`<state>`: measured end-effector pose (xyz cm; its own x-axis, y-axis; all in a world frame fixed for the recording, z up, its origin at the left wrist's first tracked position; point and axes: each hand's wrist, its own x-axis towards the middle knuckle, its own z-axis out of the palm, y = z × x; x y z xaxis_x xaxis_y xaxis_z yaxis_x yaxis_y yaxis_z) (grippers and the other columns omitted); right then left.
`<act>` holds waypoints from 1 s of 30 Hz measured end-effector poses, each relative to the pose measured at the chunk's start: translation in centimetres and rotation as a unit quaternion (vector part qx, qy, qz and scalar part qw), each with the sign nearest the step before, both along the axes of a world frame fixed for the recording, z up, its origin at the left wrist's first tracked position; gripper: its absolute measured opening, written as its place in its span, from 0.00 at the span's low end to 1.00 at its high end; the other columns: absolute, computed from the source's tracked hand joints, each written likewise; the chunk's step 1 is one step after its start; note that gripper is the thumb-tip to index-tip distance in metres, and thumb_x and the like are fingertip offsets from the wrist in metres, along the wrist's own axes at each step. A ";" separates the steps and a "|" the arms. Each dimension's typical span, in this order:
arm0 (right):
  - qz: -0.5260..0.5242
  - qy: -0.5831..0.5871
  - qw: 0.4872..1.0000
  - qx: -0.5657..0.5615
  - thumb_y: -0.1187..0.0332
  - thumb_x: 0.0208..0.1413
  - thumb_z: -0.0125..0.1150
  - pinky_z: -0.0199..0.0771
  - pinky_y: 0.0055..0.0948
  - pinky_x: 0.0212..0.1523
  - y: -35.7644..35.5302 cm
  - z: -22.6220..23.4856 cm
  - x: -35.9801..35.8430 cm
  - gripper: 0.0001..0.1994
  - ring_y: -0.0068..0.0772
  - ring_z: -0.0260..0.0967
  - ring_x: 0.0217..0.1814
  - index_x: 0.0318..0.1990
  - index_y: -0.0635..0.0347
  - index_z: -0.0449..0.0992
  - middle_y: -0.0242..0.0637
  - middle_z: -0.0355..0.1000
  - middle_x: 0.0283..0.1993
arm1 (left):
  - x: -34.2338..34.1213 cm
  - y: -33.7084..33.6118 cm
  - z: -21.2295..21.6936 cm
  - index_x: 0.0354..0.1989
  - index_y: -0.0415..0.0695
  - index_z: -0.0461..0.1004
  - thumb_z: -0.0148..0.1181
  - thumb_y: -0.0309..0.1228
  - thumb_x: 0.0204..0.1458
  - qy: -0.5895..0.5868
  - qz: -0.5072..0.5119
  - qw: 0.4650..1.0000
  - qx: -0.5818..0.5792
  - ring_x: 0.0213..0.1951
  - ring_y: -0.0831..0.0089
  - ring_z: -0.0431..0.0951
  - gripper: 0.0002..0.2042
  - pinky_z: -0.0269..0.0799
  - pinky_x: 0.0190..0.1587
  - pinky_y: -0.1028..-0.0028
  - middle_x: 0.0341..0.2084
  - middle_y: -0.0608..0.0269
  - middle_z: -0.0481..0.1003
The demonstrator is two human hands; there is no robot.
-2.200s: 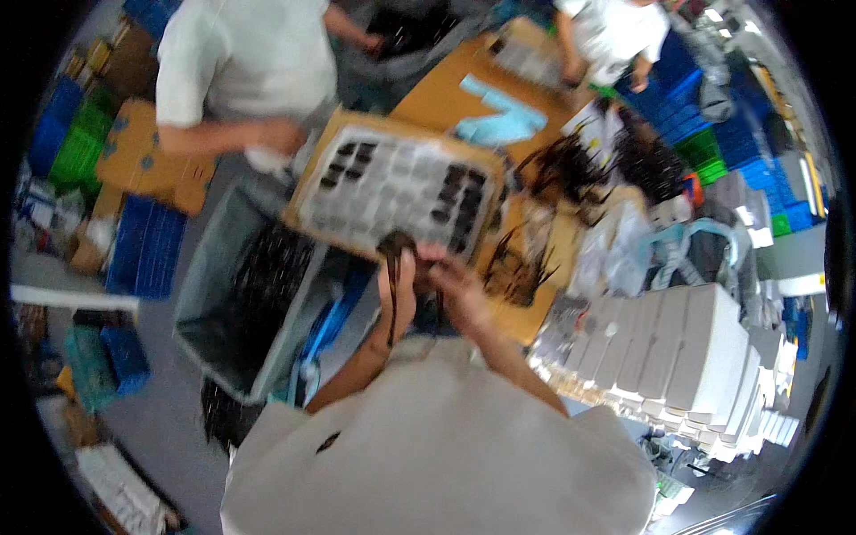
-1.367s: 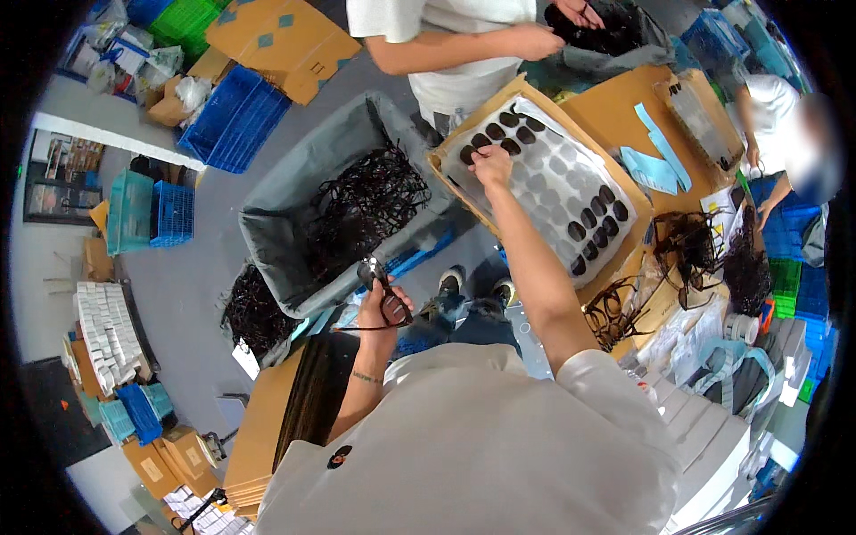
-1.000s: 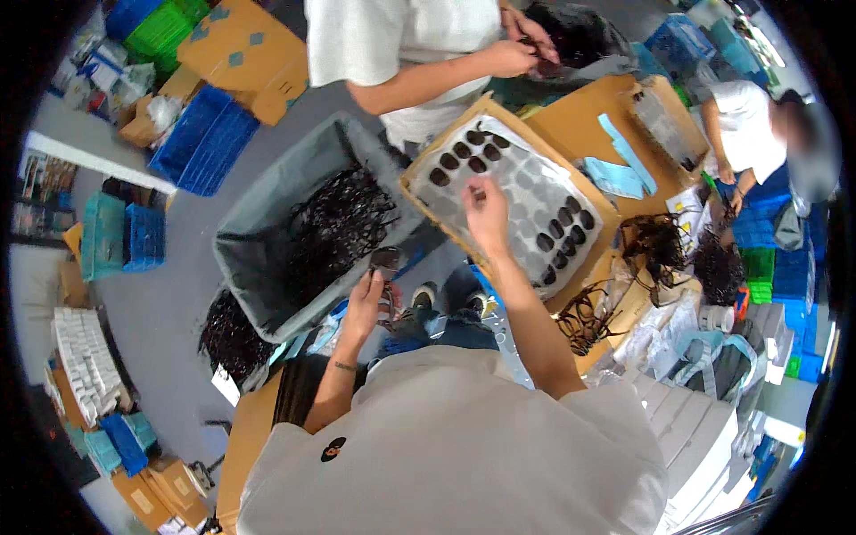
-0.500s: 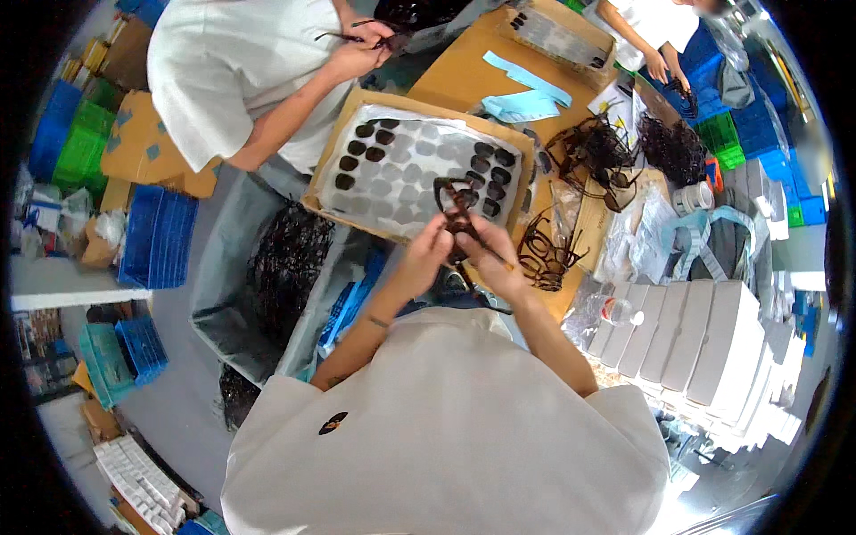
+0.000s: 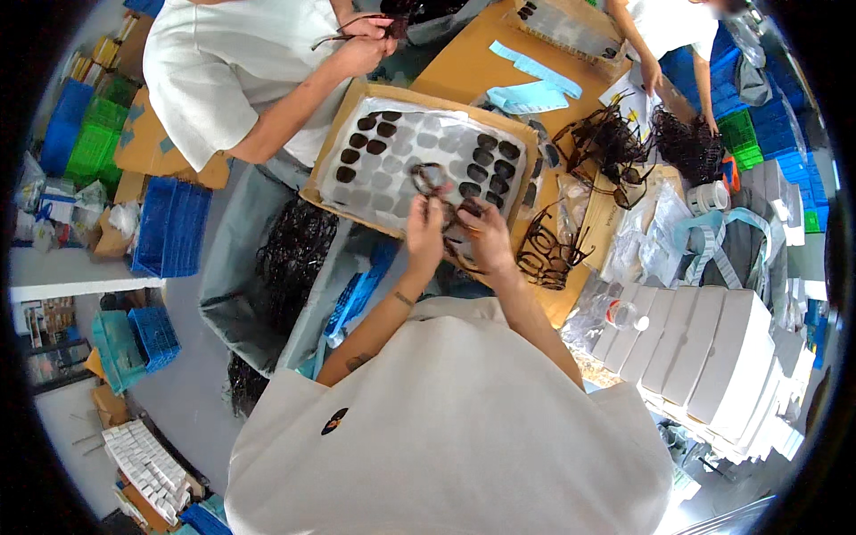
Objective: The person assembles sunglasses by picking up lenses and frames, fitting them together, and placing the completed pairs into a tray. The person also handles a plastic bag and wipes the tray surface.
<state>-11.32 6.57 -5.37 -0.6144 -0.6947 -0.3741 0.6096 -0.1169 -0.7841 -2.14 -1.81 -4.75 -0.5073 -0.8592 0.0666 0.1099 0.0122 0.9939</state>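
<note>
Above the near edge of a shallow cardboard tray, my left hand grips a dark brown eyeglass frame, one rim pointing away from me. Close beside it, my right hand is closed, with what looks like a dark lens pinched at its fingertips. Part of the frame hangs between the two hands, somewhat blurred. White lining in the tray carries rows of dark lenses at the right and more at the left, with pale grey lens-shaped spots between them.
Several brown eyeglass frames lie right of the tray, with tangled frames farther back. A plastic bottle and white boxes are at the right. A bin of dark pieces stands left. Co-workers' hands hold glasses at upper left.
My hands have moved slightly apart. The frame has shifted left with my left hand, and a lens-like dark piece now shows at my right fingertips. The far co-worker's hands have spread.
</note>
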 end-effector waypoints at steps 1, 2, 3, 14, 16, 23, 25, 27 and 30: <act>-0.017 -0.044 0.998 -0.039 0.78 0.60 0.56 0.73 0.36 0.49 0.3 0.0 -0.4 0.13 0.35 0.74 0.45 0.51 0.65 0.65 0.40 0.74 0.47 | 0.3 -0.6 0.0 0.45 0.37 0.68 0.49 0.33 0.66 0.075 0.028 0.997 0.022 0.41 0.68 0.78 0.10 0.72 0.47 0.71 0.43 0.55 0.78; -0.024 -0.003 1.000 -0.011 0.76 0.59 0.58 0.73 0.35 0.46 0.6 -0.1 -1.1 0.11 0.35 0.74 0.44 0.47 0.63 0.67 0.41 0.74 0.47 | 1.3 -1.4 0.1 0.45 0.38 0.67 0.47 0.33 0.66 0.112 0.038 0.986 0.118 0.42 0.67 0.79 0.10 0.73 0.49 0.70 0.44 0.54 0.77; -0.046 0.015 0.998 0.045 0.74 0.59 0.60 0.73 0.33 0.44 0.8 -0.3 -1.7 0.09 0.36 0.74 0.44 0.44 0.61 0.68 0.42 0.75 0.46 | 2.5 -2.1 0.3 0.46 0.39 0.65 0.46 0.34 0.67 0.144 0.043 0.966 0.209 0.43 0.66 0.79 0.10 0.74 0.52 0.68 0.44 0.54 0.77; 0.130 0.723 0.601 0.314 0.76 0.40 0.67 0.73 0.41 0.50 -3.1 -7.4 -3.6 0.10 0.49 0.68 0.50 0.30 0.60 0.72 0.45 0.66 0.42 | 12.8 -1.3 2.4 0.38 0.51 0.68 0.34 0.50 0.69 0.089 0.019 0.906 0.414 0.38 0.70 0.73 0.19 0.70 0.42 0.64 0.34 0.66 0.73; 0.181 0.728 0.589 0.299 0.78 0.42 0.65 0.74 0.41 0.51 -3.1 -7.4 -3.5 0.10 0.50 0.67 0.54 0.34 0.62 0.74 0.46 0.66 0.48 | 13.3 -0.9 2.1 0.37 0.51 0.67 0.34 0.50 0.69 0.094 0.029 0.898 0.428 0.37 0.69 0.72 0.20 0.68 0.40 0.64 0.35 0.65 0.73; 0.233 0.664 0.609 0.366 0.74 0.44 0.66 0.70 0.43 0.55 -1.8 -6.3 -4.2 0.11 0.50 0.65 0.57 0.37 0.61 0.76 0.46 0.67 0.51 | 13.7 -0.2 1.4 0.40 0.49 0.67 0.33 0.51 0.69 0.111 -0.013 0.904 0.414 0.39 0.69 0.73 0.21 0.70 0.41 0.64 0.35 0.63 0.73; 0.247 0.676 0.586 0.373 0.73 0.44 0.67 0.69 0.43 0.55 -2.3 -6.2 -4.0 0.11 0.50 0.64 0.57 0.37 0.61 0.76 0.46 0.67 0.51 | 13.5 -0.2 1.8 0.40 0.48 0.67 0.34 0.51 0.69 0.104 -0.025 0.909 0.402 0.39 0.69 0.73 0.21 0.70 0.41 0.64 0.35 0.62 0.73; 0.239 0.688 0.578 0.369 0.73 0.44 0.68 0.69 0.42 0.55 -2.5 -5.0 -3.7 0.11 0.50 0.64 0.57 0.37 0.60 0.76 0.46 0.68 0.50 | 13.1 -0.3 2.6 0.40 0.47 0.68 0.35 0.50 0.69 0.068 -0.031 0.910 0.408 0.39 0.70 0.72 0.21 0.71 0.40 0.64 0.34 0.64 0.72; 0.185 0.643 0.659 0.344 0.71 0.47 0.67 0.71 0.43 0.51 -1.0 0.2 -3.7 0.08 0.49 0.69 0.51 0.35 0.59 0.76 0.46 0.71 0.42 | 11.8 -0.7 4.3 0.40 0.49 0.69 0.40 0.48 0.68 0.092 -0.058 0.902 0.418 0.38 0.72 0.71 0.17 0.70 0.39 0.66 0.34 0.67 0.71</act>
<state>-15.04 5.53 -5.21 -0.5669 -0.8236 -0.0151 -0.7234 0.5066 -0.4692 9.71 -2.52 -0.49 -0.6431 -0.5907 -0.4872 0.2270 -0.7548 0.6155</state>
